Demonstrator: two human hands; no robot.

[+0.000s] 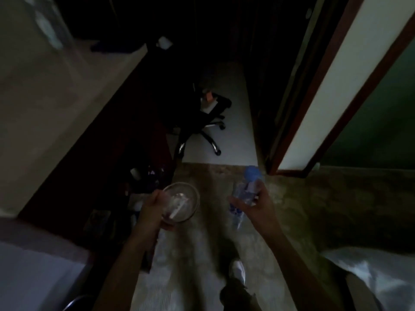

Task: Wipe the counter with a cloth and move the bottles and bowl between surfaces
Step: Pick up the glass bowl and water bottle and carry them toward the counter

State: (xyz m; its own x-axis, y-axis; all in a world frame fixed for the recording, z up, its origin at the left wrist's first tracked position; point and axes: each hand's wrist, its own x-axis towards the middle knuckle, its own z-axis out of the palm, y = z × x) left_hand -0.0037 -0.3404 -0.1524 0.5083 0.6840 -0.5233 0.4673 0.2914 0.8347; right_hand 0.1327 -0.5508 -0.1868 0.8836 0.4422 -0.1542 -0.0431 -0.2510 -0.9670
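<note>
Glass bowl (181, 202) gripped by rim in left hand (151, 212), blue-capped bottle (243, 195) clutched in right hand (253, 204), both carried over floor, guessing mid-transfer between surfaces, one item per hand.

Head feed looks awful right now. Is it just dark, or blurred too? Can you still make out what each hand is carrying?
Head view: both. The room is very dim, the far end near the office chair almost black, and motion blur smears the floor and counter edges. Still readable: left hand holds a clear bowl, right hand a blue-capped bottle. Wide-angle lens bends the door frame.
</note>
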